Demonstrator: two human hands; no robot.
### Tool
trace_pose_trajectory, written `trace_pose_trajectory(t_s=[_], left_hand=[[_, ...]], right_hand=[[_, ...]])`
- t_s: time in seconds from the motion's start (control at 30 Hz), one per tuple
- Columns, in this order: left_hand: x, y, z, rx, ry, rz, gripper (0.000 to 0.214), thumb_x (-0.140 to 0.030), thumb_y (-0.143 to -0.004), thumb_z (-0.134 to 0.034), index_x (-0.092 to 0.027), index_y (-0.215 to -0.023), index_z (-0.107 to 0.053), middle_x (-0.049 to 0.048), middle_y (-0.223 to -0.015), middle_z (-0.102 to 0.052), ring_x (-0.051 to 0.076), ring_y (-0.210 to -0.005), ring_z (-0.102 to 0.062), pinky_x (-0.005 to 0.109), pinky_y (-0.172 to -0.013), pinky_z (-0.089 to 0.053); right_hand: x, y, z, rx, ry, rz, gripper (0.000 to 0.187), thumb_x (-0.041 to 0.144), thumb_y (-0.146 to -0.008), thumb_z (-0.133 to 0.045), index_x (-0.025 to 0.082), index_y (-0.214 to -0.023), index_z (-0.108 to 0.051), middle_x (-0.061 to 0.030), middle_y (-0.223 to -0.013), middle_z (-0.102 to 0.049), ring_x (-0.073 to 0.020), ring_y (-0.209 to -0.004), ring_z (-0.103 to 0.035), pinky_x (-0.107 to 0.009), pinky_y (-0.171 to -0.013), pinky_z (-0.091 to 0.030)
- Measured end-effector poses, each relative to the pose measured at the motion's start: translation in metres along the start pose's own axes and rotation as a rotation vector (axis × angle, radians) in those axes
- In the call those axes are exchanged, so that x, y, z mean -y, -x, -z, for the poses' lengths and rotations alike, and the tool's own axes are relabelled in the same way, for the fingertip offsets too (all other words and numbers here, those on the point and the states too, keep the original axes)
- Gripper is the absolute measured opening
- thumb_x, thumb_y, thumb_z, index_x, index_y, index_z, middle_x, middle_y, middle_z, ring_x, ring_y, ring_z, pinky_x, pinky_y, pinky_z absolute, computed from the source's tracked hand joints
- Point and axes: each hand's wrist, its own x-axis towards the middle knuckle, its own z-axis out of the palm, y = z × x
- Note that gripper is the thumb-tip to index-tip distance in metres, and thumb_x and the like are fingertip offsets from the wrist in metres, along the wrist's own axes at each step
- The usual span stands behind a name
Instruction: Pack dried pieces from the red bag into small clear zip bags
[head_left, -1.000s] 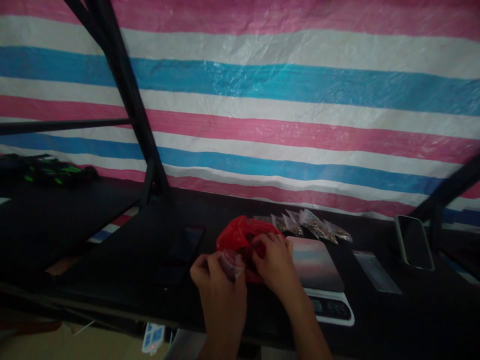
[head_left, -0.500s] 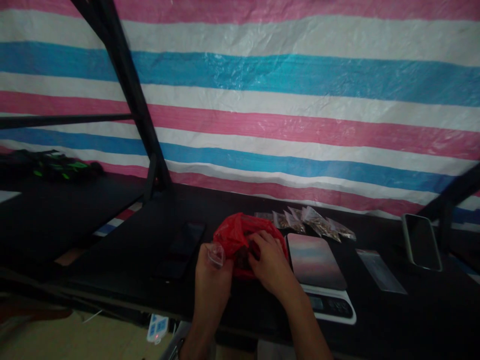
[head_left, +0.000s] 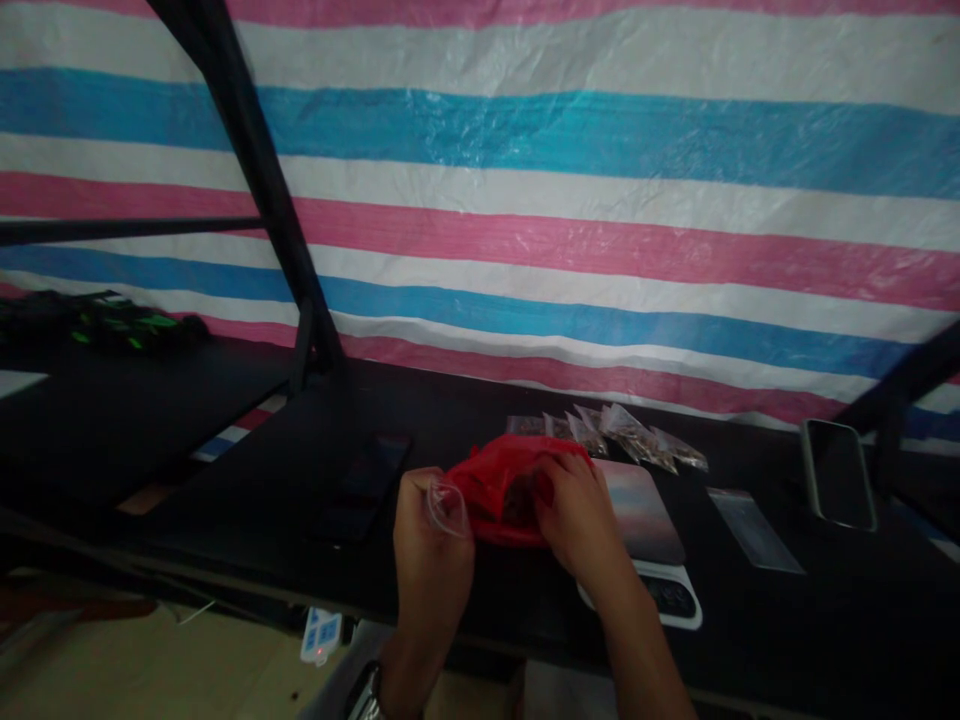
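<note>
A red plastic bag (head_left: 495,470) lies open on the black table between my hands, with dark contents dimly visible inside. My left hand (head_left: 435,550) is closed at the bag's left side, and a small clear zip bag (head_left: 448,505) sticks out from its fingers. At the right side of the mouth, my right hand (head_left: 577,510) curls its fingers over the red rim; the fingertips are partly hidden inside. Beneath my right forearm and the red bag, a white kitchen scale (head_left: 641,510) with a shiny plate is partly covered.
Several small filled clear bags (head_left: 630,435) lie behind the scale. A flat clear zip bag (head_left: 754,530) and a propped phone (head_left: 838,475) are on the right. A dark phone-like slab (head_left: 367,485) lies left. Black frame posts (head_left: 262,190) stand before a striped sheet (head_left: 525,240).
The red bag has shifted right and stretched sideways, now covering part of the scale. My right hand has moved right with its rim. The clear bag stays in my left hand.
</note>
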Motion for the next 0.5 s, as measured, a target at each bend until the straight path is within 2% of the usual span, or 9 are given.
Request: trace_pose_trajectory(t_s=[0.1,0.2,0.27,0.37,0.43,0.5], left_hand=[[0.000,0.001,0.000,-0.027,-0.030,-0.025,0.011,-0.021,-0.087,-0.061,-0.025,-0.092,-0.052,-0.0008,-0.089,-0.058,0.017,-0.077,-0.059,0.030,-0.071,-0.049],[-0.006,0.003,0.001,-0.049,-0.069,-0.013,0.013,-0.021,-0.088,-0.060,-0.025,-0.095,-0.050,0.0004,-0.094,-0.057,0.019,-0.082,-0.060,0.033,-0.076,-0.050],[-0.012,0.007,0.001,-0.025,-0.143,0.059,0.018,-0.020,-0.088,-0.060,-0.025,-0.101,-0.049,0.0012,-0.097,-0.056,0.021,-0.085,-0.061,0.036,-0.077,-0.050],[-0.019,0.017,-0.003,0.099,-0.204,0.243,0.026,-0.017,-0.087,-0.064,-0.025,-0.104,-0.046,0.0000,-0.094,-0.056,0.022,-0.082,-0.063,0.037,-0.073,-0.050],[-0.021,0.022,-0.008,0.166,-0.138,0.338,0.028,-0.016,-0.085,-0.065,-0.026,-0.100,-0.043,-0.0018,-0.089,-0.057,0.021,-0.077,-0.063,0.036,-0.069,-0.050],[-0.021,0.024,-0.014,0.174,-0.052,0.383,0.031,-0.013,-0.083,-0.065,-0.026,-0.097,-0.041,-0.0040,-0.084,-0.056,0.019,-0.072,-0.063,0.034,-0.068,-0.051]], right_hand=[[-0.002,0.004,0.004,0.055,0.106,-0.058,0.033,0.005,-0.088,-0.058,0.014,-0.113,-0.078,-0.0184,-0.120,-0.073,-0.0360,-0.125,-0.060,-0.047,-0.107,-0.042],[-0.002,0.006,0.003,0.044,0.113,-0.080,0.029,0.012,-0.094,-0.058,0.014,-0.115,-0.078,-0.0182,-0.121,-0.073,-0.0350,-0.124,-0.060,-0.046,-0.109,-0.042],[-0.001,0.006,0.002,0.008,0.077,-0.079,0.030,0.015,-0.095,-0.060,0.017,-0.120,-0.077,-0.0163,-0.125,-0.072,-0.0343,-0.126,-0.060,-0.045,-0.110,-0.041],[-0.001,0.005,0.001,-0.009,0.009,-0.084,0.035,0.013,-0.092,-0.064,0.022,-0.123,-0.077,-0.0138,-0.128,-0.072,-0.0343,-0.128,-0.059,-0.046,-0.110,-0.041],[-0.001,0.005,-0.001,-0.012,-0.041,-0.083,0.036,0.011,-0.090,-0.065,0.023,-0.121,-0.078,-0.0130,-0.128,-0.072,-0.0344,-0.129,-0.059,-0.046,-0.111,-0.041],[0.000,0.004,-0.002,-0.009,-0.089,-0.069,0.036,0.009,-0.089,-0.066,0.023,-0.119,-0.079,-0.0123,-0.127,-0.073,-0.0343,-0.129,-0.059,-0.046,-0.111,-0.040]])
